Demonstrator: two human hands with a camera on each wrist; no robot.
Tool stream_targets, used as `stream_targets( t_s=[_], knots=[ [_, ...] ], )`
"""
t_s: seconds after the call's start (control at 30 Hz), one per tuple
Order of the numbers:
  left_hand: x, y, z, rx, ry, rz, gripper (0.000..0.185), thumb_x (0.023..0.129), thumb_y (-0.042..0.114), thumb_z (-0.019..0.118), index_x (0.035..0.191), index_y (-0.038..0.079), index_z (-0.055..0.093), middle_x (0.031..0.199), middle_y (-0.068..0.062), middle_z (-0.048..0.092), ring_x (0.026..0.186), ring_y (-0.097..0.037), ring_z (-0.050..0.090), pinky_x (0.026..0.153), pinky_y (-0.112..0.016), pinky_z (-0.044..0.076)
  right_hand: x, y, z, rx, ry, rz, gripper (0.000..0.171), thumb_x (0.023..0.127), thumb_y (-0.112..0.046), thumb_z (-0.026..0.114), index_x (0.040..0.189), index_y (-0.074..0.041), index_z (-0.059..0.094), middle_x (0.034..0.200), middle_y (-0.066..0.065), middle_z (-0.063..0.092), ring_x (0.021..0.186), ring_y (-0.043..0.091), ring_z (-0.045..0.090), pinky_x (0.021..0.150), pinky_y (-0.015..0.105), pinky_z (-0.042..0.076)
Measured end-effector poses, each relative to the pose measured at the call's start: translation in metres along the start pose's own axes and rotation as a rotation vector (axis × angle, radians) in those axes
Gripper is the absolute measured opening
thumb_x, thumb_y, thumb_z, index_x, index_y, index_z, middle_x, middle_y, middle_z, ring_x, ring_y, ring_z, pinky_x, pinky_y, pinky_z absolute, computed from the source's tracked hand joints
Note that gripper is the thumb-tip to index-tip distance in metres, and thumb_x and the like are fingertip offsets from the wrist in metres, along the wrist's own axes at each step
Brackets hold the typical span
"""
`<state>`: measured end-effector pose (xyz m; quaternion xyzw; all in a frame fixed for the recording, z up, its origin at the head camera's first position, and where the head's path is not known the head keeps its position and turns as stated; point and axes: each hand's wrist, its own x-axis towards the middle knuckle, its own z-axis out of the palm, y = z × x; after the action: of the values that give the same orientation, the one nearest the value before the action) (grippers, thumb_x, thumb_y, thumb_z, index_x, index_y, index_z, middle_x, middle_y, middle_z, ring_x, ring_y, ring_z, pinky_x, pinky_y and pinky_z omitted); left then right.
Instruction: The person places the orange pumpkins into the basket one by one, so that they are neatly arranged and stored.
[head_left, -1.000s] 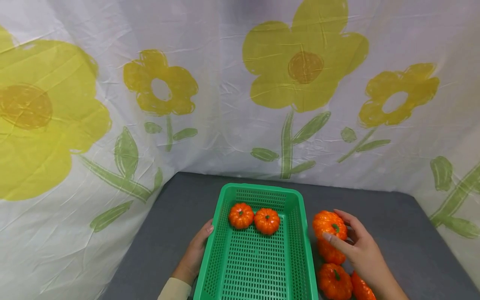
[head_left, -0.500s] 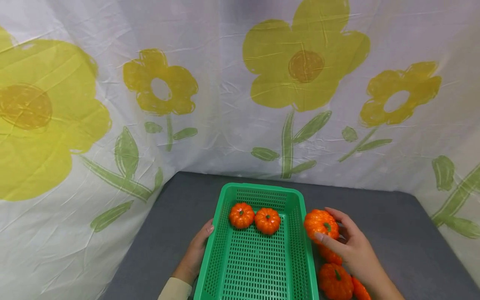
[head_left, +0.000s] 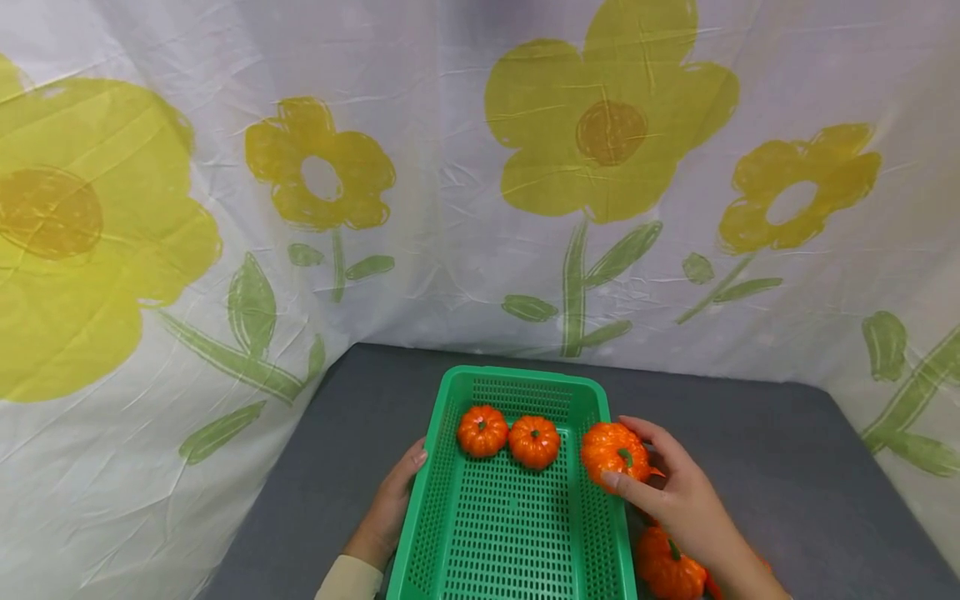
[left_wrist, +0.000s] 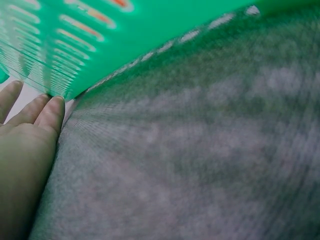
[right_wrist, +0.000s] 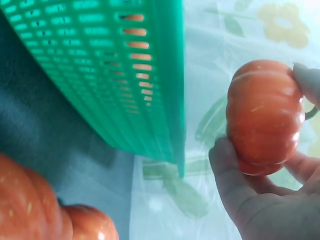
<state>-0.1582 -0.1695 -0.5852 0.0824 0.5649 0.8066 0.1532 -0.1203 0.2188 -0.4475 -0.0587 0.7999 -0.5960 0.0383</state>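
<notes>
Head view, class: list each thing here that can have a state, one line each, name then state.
Green slotted plastic basket: upright on the grey table, two pumpkins inside.
Small orange toy pumpkin: lifted, above the basket's right rim.
Right hand: grips that pumpkin.
Left hand: fingers straight, against the basket's left wall.

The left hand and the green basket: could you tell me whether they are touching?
Touching. In the left wrist view, the left hand's fingertips press against the green basket's slotted side wall; the head view shows the same contact.
</notes>
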Motion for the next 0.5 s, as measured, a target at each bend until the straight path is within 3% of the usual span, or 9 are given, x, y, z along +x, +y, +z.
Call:
stream_targets(
  t_s=[0.33,0.5],
  knots=[
    [0.001,0.002,0.002,0.010,0.006,0.005,0.064,0.119,0.040,0.030,0.172,0.006,0.019,0.156,-0.028,0.044,0.132,-0.034,0.057,0.105,-0.044,0.053,0.005,-0.008,0.021,0.034,-0.053,-0.022,0.071,0.098,-0.016,0.085,0.159,-0.012,0.049,0.145,0.020,0.056,0.111,0.035,0.067,0.085,0.039,0.062],
    [-0.001,0.002,0.002,-0.006,-0.007,0.002,0.064,0.119,0.039,0.029,0.172,0.004,0.017,0.155,-0.027,0.046,0.132,-0.033,0.058,0.105,-0.043,0.053,0.008,-0.012,0.029,0.018,-0.094,-0.057,0.071,0.099,-0.019,0.086,0.160,-0.015,0.051,0.158,0.017,0.047,0.116,0.034,0.065,0.087,0.039,0.061]
  ],
)
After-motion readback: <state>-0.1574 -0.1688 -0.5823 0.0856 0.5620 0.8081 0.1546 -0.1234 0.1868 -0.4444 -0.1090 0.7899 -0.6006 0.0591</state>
